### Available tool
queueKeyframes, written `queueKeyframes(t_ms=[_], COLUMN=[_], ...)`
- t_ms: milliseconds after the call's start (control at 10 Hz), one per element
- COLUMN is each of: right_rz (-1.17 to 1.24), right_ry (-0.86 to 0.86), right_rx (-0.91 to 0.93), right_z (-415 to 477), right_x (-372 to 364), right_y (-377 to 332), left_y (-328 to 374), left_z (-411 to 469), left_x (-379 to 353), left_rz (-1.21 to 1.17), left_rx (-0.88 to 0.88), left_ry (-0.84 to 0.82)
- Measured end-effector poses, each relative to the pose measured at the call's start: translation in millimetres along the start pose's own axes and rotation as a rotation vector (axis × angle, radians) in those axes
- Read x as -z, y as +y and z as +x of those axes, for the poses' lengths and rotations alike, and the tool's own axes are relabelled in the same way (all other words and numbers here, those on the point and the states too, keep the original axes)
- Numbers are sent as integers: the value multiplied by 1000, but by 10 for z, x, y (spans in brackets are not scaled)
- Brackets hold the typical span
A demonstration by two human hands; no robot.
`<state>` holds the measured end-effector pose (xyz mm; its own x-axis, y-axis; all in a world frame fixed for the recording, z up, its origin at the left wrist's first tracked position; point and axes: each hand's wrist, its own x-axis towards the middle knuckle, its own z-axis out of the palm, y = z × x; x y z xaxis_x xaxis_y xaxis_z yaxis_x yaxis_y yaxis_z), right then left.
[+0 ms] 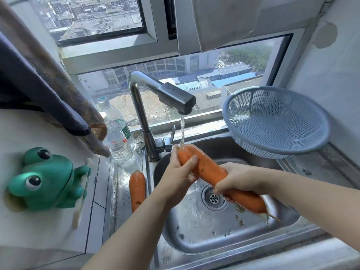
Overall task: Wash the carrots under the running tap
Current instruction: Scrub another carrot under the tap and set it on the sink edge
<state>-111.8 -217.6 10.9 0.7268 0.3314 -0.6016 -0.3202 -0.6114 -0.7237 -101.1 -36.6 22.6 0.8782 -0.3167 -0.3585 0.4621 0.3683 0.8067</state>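
A big orange carrot (209, 168) is held slantwise over the steel sink (194, 227), thick end up under the water stream (182, 131) from the tap (176, 98). My left hand (180, 170) wraps the thick upper end, thumb across its front. My right hand (236, 177) grips its middle; the thin rooty tip sticks out low right. A second carrot (137, 190) lies on the steel ledge left of the basin, partly hidden behind my left forearm.
A blue-grey plastic colander (276, 121) leans at the sink's back right. Two clear water bottles (116, 137) stand left of the tap. A green frog holder (44, 180) sticks on the left wall, and cloths (48, 90) hang above it. Bits of dirt lie around the drain (214, 197).
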Motion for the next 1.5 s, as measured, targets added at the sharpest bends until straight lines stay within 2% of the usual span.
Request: queueKeyframes(t_ms=[100, 200, 300, 400, 500, 700, 900, 1000, 1100, 1200, 1300, 1400, 1500], right_rz=[95, 145, 133, 176, 176, -2, 56, -11, -53, -10, 51, 0, -92], right_ry=[-44, 13, 2, -25, -36, 64, 12, 70, 112, 72, 20, 38, 97], right_rx=[29, 26, 9, -9, -3, 29, 18, 48, 77, 58, 24, 37, 70], right_z=[-447, -315, -274, -308, -316, -287, -300, -274, -258, -257, -263, -250, -239], right_x=[-51, -107, -122, -94, -102, -172, -79, -125, -146, -75, -20, -69, -125], right_y=[-358, -412, -424, -412, -422, -507, -438, -461, -502, -502, -470, -460, -496], left_y=[3, 24, 59, 116, 191, 127, 187, 189, 173, 206, 278, 269, 184], left_z=[-13, 29, 29, -20, -81, -38, -101, -108, -59, -43, -55, -70, -13], left_x=[3, -65, -88, 52, 148, -23, 136, 58, -36, 1, 129, 99, -15], left_rz=[136, 262, 259, 34, -98, 180, -43, -18, 148, 167, -15, 30, 182], left_rx=[-57, -114, -91, 27, 76, -26, 45, -24, -67, -22, 60, 33, -46], left_ry=[16, 159, 206, 3, -110, 136, -91, 12, 131, 87, -61, -39, 153])
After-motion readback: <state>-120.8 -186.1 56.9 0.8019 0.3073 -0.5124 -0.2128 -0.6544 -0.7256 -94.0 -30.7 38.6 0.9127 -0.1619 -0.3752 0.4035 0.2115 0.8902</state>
